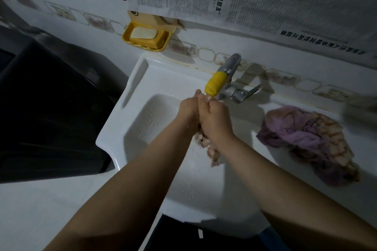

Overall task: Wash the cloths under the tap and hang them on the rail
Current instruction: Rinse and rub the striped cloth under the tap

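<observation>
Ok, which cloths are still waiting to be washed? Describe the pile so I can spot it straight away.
Start at the white sink and its tap with the yellow spout sleeve. On the sink's flat ledge right of the tap lies a crumpled pile of cloths: a lilac one tangled with a beige checked one. Unlike the pale cloth between the hands, nothing touches it.

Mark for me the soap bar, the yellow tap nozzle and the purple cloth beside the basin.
soap bar [143, 33], head view, middle of its top face.
yellow tap nozzle [215, 84], head view, middle of the yellow sleeve.
purple cloth [293, 130], head view, purple folds near the heap's middle.
</observation>
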Tool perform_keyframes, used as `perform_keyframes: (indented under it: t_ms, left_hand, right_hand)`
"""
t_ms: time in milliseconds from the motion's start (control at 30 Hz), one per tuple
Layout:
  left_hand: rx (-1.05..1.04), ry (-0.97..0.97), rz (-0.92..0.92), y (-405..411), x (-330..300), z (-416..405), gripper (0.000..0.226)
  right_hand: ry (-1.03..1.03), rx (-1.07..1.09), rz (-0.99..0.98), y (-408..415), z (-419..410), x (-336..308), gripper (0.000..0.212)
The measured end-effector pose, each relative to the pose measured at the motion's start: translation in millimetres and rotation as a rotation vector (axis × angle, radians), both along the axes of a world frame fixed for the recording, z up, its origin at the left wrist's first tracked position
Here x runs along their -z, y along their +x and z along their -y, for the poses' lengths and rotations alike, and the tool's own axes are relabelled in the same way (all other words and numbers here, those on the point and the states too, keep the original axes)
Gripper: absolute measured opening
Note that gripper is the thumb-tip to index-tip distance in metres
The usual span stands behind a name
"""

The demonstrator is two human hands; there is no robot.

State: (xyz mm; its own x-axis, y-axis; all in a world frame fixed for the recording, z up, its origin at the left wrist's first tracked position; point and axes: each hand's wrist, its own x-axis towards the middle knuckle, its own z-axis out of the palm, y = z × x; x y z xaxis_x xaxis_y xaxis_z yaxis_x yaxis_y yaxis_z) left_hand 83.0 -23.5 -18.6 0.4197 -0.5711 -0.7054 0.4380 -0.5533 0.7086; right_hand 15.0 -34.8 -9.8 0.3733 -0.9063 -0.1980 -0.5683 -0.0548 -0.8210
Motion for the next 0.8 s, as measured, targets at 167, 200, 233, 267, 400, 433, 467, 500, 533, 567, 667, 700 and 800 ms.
perform_keyframes:
  t_ms: [167,200,233,267,400,433,467,500,533,567,667,700,800]
  left_hand:
    - [0.063,0.097,-0.008,-11.9,0.0,0.1,0.055]
    - [0.048,0.065,-0.016,-11.6,-2.0,-0.4,0.051]
    - [0.064,0.034,-0.013,-8.9,-2.2,0.2,0.046]
    - [0.036,0.014,-0.053,-3.0,-1.2,1.0,0.041]
    - [0.094,-0.071,-0.188,6.0,-9.3,-9.6,0.044]
    - [0.156,-0.099,-0.246,6.9,-10.8,-13.2,0.044]
    - [0.218,-0.134,-0.299,9.4,-9.9,-18.3,0.041]
    - [0.266,-0.164,-0.309,15.9,-12.4,-22.3,0.037]
    - [0.299,-0.210,-0.313,26.4,-10.8,-25.7,0.033]
    - [0.333,-0.246,-0.282,37.1,-10.0,-27.9,0.029]
    - [0.381,-0.218,-0.069,54.4,-7.1,-31.7,0.028]
    - [0.361,-0.170,0.061,54.6,-5.3,-31.4,0.034]
    - [0.330,-0.135,0.291,49.3,-0.8,-29.0,0.053]
  right_hand:
    - [-0.027,0.125,-0.059,-7.1,26.5,4.8,0.028]
    - [-0.056,0.115,-0.062,-6.0,21.9,4.1,0.029]
    - [-0.084,0.094,-0.064,-3.0,12.3,2.3,0.032]
    - [-0.096,0.059,-0.068,0.3,2.0,0.9,0.036]
    - [-0.117,-0.001,-0.201,0.4,11.5,-0.4,0.039]
    - [-0.049,0.012,-0.192,-3.2,22.5,0.3,0.034]
    - [0.052,0.020,-0.138,-8.1,31.0,1.9,0.029]
    - [0.164,-0.003,-0.076,-13.5,36.6,2.0,0.027]
    - [0.283,-0.062,-0.036,-17.5,38.2,-0.2,0.027]
    - [0.399,-0.157,-0.010,-21.5,37.4,-3.1,0.029]
    - [0.493,-0.286,0.056,-28.7,35.5,-2.7,0.021]
    - [0.435,-0.254,0.080,-29.8,36.7,-2.4,0.014]
    - [0.330,-0.133,0.158,-26.0,36.8,-4.0,0.016]
